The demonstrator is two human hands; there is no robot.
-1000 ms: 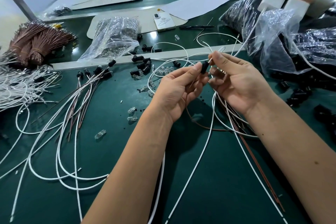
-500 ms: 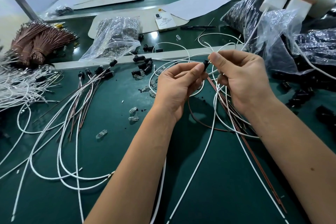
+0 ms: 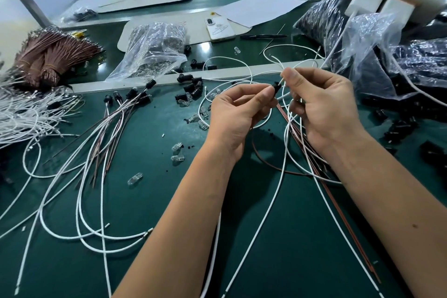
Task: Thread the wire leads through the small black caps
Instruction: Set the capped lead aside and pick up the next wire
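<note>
Left hand (image 3: pixel 238 113) pinches a black cap (image 3: pixel 276 86) between thumb and forefinger, held above the green worktop (image 3: pixel 150 201). Right hand (image 3: pixel 321 104) pinches a white lead (image 3: pixel 280 81) at the cap's upper end; whether it has entered the cap cannot be told. Further leads hang below both hands. Loose caps (image 3: pixel 191 89) lie near the worktop's divider, capped leads (image 3: pixel 125 104) to the left.

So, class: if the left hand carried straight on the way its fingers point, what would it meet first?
Probably the right hand: the left hand aims its pinched black cap at the right fingers on the white wire.
</note>
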